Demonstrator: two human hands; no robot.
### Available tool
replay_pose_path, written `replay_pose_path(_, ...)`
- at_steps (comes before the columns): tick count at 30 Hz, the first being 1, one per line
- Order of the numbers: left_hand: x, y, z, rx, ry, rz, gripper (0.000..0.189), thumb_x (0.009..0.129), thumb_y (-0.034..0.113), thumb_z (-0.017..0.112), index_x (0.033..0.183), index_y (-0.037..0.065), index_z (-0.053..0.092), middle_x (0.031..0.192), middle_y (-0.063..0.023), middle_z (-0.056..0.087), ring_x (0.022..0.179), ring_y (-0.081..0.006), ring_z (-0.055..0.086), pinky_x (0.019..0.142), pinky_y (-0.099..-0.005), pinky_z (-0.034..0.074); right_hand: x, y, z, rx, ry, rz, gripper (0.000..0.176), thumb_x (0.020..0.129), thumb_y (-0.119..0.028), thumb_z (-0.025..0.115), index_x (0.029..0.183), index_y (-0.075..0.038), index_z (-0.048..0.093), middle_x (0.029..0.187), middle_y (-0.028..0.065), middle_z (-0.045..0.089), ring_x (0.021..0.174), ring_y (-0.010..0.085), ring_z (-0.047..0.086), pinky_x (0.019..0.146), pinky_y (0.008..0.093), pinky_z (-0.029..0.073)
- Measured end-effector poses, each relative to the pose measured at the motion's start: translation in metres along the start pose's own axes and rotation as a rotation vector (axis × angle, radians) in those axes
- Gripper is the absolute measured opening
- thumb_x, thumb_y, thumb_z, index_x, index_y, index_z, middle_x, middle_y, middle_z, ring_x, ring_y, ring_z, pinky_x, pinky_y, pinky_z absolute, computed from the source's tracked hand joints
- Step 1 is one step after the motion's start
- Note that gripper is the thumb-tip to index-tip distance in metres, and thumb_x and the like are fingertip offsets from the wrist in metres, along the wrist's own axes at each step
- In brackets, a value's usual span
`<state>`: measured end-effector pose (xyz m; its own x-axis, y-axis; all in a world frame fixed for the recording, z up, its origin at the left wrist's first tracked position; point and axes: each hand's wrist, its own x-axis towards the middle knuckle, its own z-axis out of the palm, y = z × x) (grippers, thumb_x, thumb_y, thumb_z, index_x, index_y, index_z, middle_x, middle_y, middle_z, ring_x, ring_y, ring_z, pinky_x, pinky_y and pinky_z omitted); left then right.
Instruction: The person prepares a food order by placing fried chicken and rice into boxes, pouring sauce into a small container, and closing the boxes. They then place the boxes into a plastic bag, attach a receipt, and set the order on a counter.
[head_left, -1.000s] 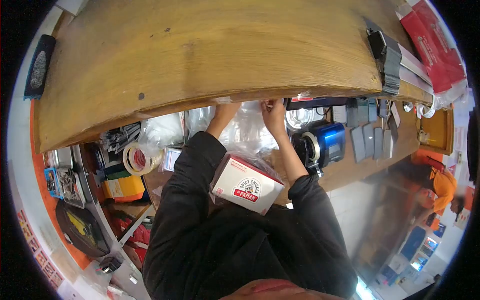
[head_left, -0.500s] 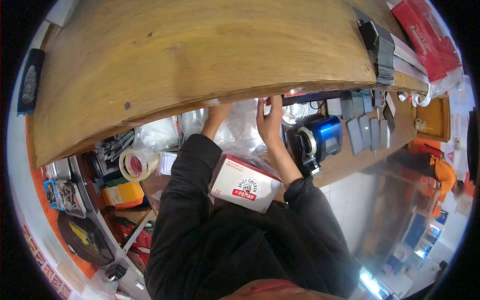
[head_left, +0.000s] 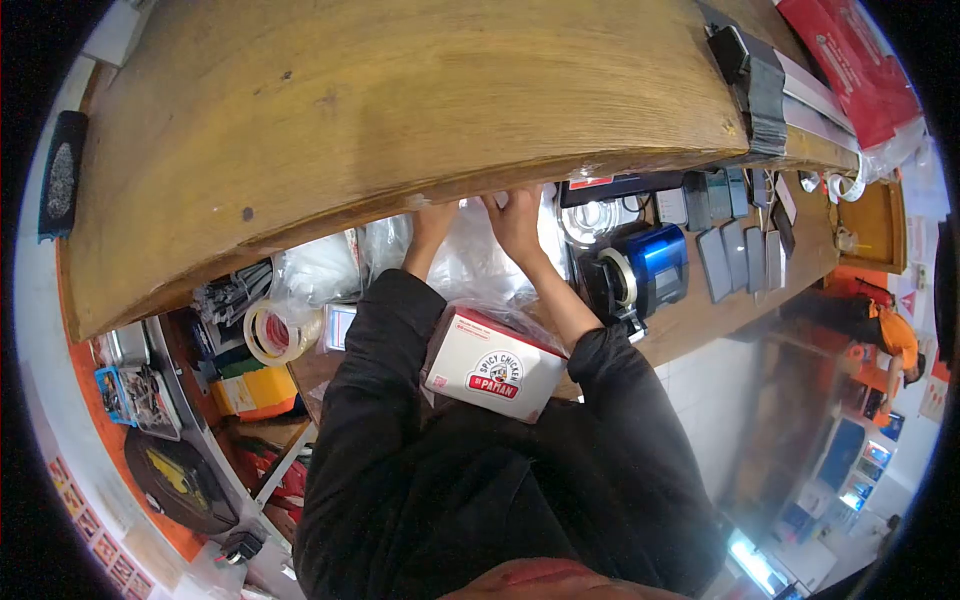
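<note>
Both my hands reach under the front edge of a wooden ledge [head_left: 440, 100], over clear plastic bags [head_left: 475, 255]. The ledge hides the fingers of my left hand [head_left: 433, 225], which is at the left part of the plastic. My right hand [head_left: 517, 222] lies over the plastic farther right; its thumb stands apart from the fingers, whose tips pass under the ledge. Between my forearms, close to my body, sits a white and red food box [head_left: 490, 375] printed "Spicy Chicken", partly wrapped in clear plastic.
Right of my hands stand a blue and black tape dispenser [head_left: 650, 270] and several phones [head_left: 733, 260] in rows. Tape rolls [head_left: 280, 335] and a bundled plastic bag [head_left: 318, 268] lie to the left. A person in orange [head_left: 893, 335] is at the far right.
My right hand has moved left along the ledge, closer to my left hand. The left hand stays in nearly the same place, and the view has shifted slightly.
</note>
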<state>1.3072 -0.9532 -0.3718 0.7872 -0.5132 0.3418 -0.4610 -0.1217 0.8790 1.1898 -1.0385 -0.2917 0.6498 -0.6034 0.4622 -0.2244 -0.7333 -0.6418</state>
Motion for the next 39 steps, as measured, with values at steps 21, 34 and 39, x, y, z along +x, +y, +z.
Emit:
replay_pose_path(21, -0.039, 0.193, -0.133, 0.101, -0.369, 0.355, 0.021, 0.075, 0.01, 0.072, 0.096, 0.01, 0.069, 0.106, -0.0045, 0.065, 0.103, -0.0257, 0.057, 0.091, -0.0374, 0.044, -0.005, -0.108, -0.073, 1.258, -0.484, 0.81, 0.035, 0.098, -0.027, 0.05, 0.117, 0.002, 0.055, 0.108, 0.0135, 0.063, 0.096, 0.0206, 0.062, 0.086, 0.0331, 0.051)
replay_pose_path(34, -0.169, 0.092, -0.156, 0.396, -0.527, -0.403, 0.047, 0.088, 0.033, 0.06, 0.116, -0.004, 0.054, 0.1, -0.031, 0.061, 0.094, -0.0474, 0.057, 0.08, -0.0473, 0.047, -0.028, -0.104, -0.01, 0.233, -1.367, -0.24, 0.025, 0.085, -0.02, 0.064, 0.1, -0.001, 0.068, 0.097, 0.0236, 0.065, 0.085, 0.0331, 0.063, 0.078, 0.04, 0.048)
replay_pose_path(39, -0.159, 0.058, -0.173, 0.0, -0.4, -0.486, 0.032, 0.085, 0.017, 0.058, 0.105, -0.007, 0.059, 0.087, -0.0215, 0.065, 0.081, -0.0335, 0.063, 0.07, -0.0393, 0.048, -0.026, -0.149, 0.02, -0.151, -1.873, -0.482, 0.039, 0.08, -0.037, 0.061, 0.091, 0.0, 0.07, 0.09, 0.0216, 0.067, 0.075, 0.0342, 0.064, 0.07, 0.0412, 0.05)
